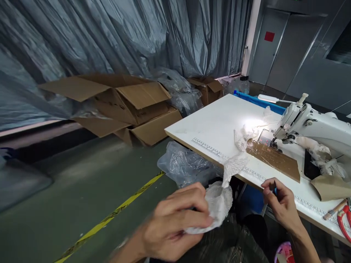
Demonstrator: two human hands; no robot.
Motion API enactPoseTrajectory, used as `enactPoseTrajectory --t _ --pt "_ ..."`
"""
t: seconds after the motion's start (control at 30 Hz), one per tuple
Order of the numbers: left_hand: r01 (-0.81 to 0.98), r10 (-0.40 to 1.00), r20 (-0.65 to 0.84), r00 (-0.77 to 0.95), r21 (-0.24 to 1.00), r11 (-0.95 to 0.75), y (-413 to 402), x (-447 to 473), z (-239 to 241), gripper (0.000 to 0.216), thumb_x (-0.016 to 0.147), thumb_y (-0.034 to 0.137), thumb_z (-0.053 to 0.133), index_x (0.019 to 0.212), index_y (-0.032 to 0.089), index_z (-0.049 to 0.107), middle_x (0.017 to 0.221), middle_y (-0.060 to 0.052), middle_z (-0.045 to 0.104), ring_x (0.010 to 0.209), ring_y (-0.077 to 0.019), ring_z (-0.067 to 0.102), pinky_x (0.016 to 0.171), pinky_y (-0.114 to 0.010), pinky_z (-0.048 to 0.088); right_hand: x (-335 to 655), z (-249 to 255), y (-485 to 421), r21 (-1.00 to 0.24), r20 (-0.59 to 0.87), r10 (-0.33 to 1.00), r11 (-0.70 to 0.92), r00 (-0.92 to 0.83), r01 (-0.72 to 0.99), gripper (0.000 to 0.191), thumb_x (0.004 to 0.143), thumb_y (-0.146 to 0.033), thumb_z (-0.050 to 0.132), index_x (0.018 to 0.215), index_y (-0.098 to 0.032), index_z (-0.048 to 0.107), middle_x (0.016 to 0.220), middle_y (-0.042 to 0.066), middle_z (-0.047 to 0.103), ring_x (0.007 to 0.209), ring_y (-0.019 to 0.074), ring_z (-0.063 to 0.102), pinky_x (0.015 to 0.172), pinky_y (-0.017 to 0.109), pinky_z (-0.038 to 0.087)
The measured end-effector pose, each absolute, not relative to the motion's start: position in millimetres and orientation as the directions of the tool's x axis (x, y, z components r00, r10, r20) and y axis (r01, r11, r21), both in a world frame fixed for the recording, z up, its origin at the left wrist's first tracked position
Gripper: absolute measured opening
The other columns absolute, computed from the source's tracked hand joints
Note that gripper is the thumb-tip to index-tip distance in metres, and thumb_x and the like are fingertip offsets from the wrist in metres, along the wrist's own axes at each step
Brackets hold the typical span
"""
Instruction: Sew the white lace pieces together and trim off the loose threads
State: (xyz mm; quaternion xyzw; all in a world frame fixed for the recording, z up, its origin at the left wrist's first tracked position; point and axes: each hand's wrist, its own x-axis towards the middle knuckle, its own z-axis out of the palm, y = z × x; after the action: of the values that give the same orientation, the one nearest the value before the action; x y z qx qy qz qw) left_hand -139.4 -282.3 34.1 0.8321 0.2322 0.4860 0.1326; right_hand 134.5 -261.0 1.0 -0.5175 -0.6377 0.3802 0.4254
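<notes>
My left hand is closed around a bunch of white lace fabric below the table edge. A strip of the same lace runs up from it onto the white sewing table toward the white sewing machine. My right hand rests at the table's front edge, its fingers pinched on a small blue object that I cannot make out. The lamp on the machine lights the cloth by the needle.
Open cardboard boxes and clear plastic bags lie on the green floor at left, before a grey plastic curtain. A yellow floor line runs diagonally. Red-handled scissors and brown paper lie at the table's right.
</notes>
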Motion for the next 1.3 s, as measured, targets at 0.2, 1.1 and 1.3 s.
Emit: enactPoseTrajectory --t 0.2,1.1,1.3 --pt "0.368 0.398 0.645 0.652 0.19 -0.91 -282 -106 -8 0.013 0.093 0.008 0.056 0.089 0.018 0.062 0.07 0.0 0.063 0.063 -0.0118 0.055 0.064 -0.028 0.044 105 -19 -278 -0.957 -0.249 0.897 -0.17 -0.366 0.235 0.058 0.076 -0.073 0.062 0.059 -0.017 0.066 0.048 -0.002 0.05 0.042 0.0076 0.033 0.039 0.023 0.026" --pt "0.014 0.746 -0.126 0.654 0.988 0.155 -252 -81 -95 0.073 0.067 0.073 0.076 0.109 0.015 0.07 0.097 -0.008 0.072 0.09 -0.0212 0.067 0.078 -0.03 0.053 98 -49 -303 -0.958 -0.256 0.945 -0.219 -0.205 0.187 0.039 0.066 -0.051 0.077 0.067 -0.023 0.05 0.062 -0.005 0.05 0.059 0.0114 0.043 0.054 0.024 0.038" --pt "-0.006 0.804 -0.187 0.564 0.973 0.231 -255 -91 -92 0.057 0.07 0.062 0.081 0.102 0.016 0.076 0.102 -0.009 0.075 0.091 -0.0204 0.069 0.081 -0.029 0.054 116 -44 -308 -0.947 -0.228 0.938 -0.151 -0.26 0.285 0.028 0.075 -0.044 0.071 0.089 -0.022 0.063 0.077 0.0 0.063 0.069 0.0149 0.053 0.064 0.026 0.046"
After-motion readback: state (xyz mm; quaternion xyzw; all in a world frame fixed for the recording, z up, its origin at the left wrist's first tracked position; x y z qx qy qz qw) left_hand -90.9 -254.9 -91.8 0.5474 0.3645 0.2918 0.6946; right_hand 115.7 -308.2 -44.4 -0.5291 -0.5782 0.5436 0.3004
